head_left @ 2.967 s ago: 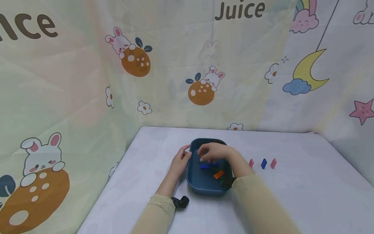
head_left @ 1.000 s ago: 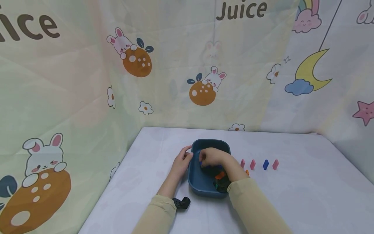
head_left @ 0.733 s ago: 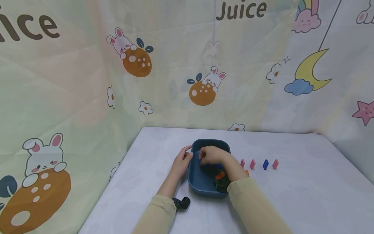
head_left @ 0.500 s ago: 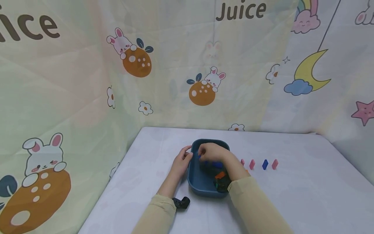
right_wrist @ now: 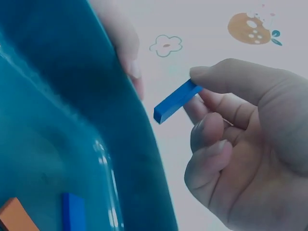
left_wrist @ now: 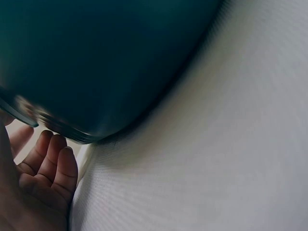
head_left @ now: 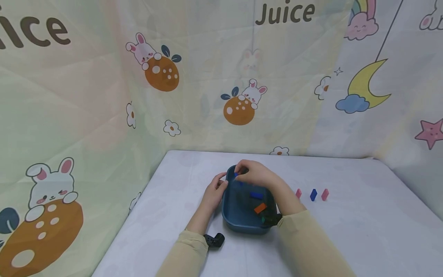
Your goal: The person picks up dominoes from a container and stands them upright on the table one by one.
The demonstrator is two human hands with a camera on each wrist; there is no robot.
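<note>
A dark teal basin (head_left: pixel 242 228) sits on the white-covered table. My right hand (head_left: pixel 257 174) is raised over its far part and pinches a narrow blue block (right_wrist: pixel 175 101) between thumb and fingers. In the right wrist view the block points toward the basin's rim. Resting at the basin's left side is my left hand (head_left: pixel 212 192), with its thumb at the rim. The left wrist view shows its loosely bent fingers (left_wrist: pixel 66 168) against the outer wall. Inside the basin lie another blue block (head_left: pixel 256 195) and an orange block (head_left: pixel 260 208).
Right of the basin, a pink block (head_left: pixel 298 193), a blue one (head_left: pixel 313 195) and a second pink one (head_left: pixel 325 194) stand upright in a row. My right forearm hides part of the table there. A printed cloth (head_left: pixel 207 77) hangs behind the table.
My right hand reached down into the basin, took hold of a blue block and rose with it toward the far rim. The left hand has stayed at the basin's side.
</note>
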